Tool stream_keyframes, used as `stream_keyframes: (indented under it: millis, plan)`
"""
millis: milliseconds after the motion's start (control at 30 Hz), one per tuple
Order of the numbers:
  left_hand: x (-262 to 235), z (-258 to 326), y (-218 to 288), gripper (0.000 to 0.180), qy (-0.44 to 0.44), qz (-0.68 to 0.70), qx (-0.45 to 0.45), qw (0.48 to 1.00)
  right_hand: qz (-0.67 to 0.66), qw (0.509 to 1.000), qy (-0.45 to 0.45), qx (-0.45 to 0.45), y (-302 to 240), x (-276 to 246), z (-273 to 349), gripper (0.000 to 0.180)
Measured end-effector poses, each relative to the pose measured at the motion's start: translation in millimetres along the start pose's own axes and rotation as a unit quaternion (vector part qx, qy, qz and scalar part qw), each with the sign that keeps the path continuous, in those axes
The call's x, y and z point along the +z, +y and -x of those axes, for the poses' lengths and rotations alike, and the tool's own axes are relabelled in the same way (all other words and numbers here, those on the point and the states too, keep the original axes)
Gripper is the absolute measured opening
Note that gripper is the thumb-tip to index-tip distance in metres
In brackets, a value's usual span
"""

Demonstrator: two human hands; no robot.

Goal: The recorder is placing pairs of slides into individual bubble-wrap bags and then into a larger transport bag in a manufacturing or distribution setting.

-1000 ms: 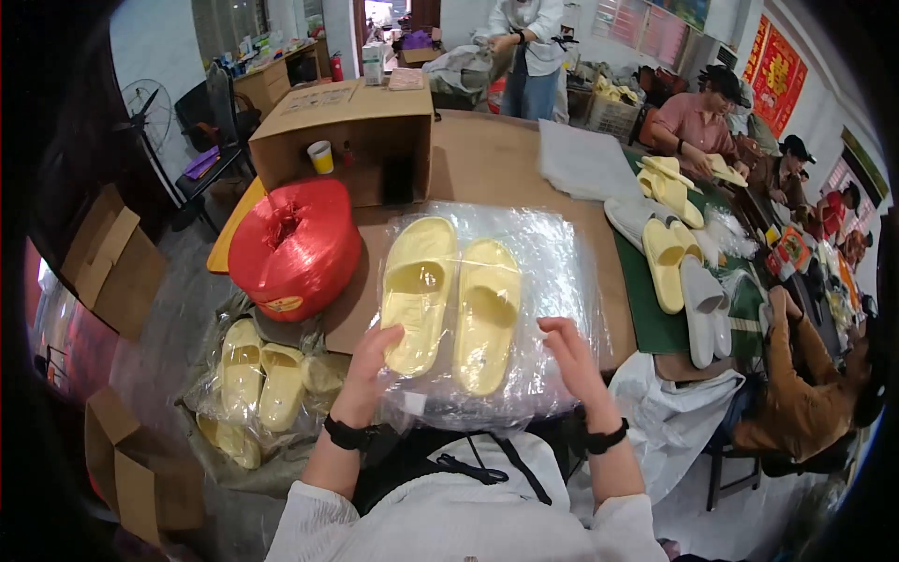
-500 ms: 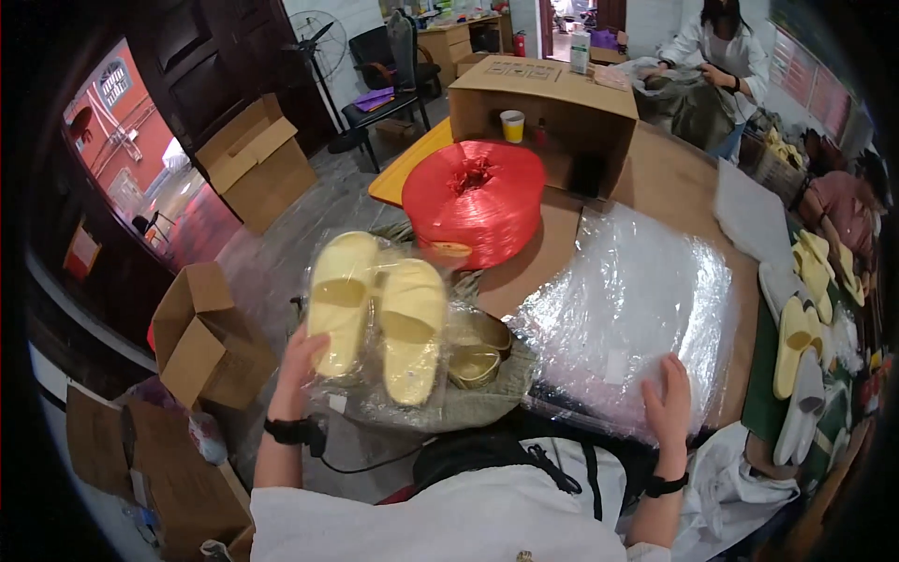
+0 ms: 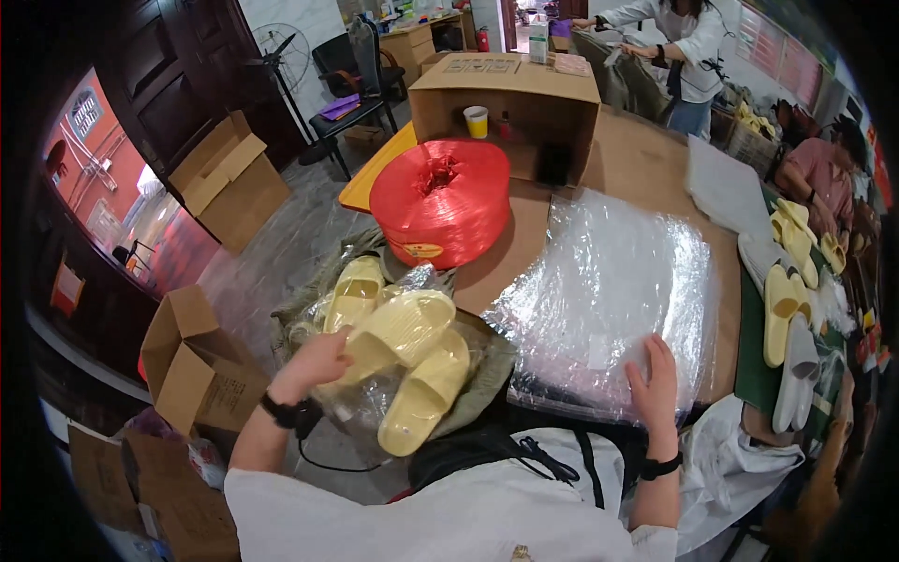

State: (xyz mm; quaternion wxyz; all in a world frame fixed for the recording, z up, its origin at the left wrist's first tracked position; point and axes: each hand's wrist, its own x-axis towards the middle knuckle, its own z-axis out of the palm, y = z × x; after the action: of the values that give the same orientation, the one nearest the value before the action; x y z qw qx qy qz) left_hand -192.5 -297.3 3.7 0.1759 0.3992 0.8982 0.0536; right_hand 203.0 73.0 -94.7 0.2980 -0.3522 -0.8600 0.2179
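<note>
Bagged slippers swung off the surface to the pile at the left

The left hand (image 3: 314, 361) was clamped on the bagged slippers (image 3: 407, 361), which half a second ago were higher and now hung over the heap of bagged pairs (image 3: 351, 286) beside the red twine spool (image 3: 440, 211); the right hand (image 3: 654, 379) lay flat, fingers spread, on the plastic bags (image 3: 609, 290); that pair looked packed, with the next bag under the palm.
</note>
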Motion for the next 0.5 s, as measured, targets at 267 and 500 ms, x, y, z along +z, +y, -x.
stream_keyframes:
  millis: [267,500]
  plan:
    - [9.2,-67.9,10.0,0.059,0.13,-0.11,-0.095,0.981,-0.007,1.0,0.003,-0.002,5.3,-2.3,2.3,0.053]
    - [27.5,-14.2,112.2,0.107,0.166,-0.096,0.145,0.971,0.002,1.0,0.005,-0.002,6.2,0.1,3.8,0.053]
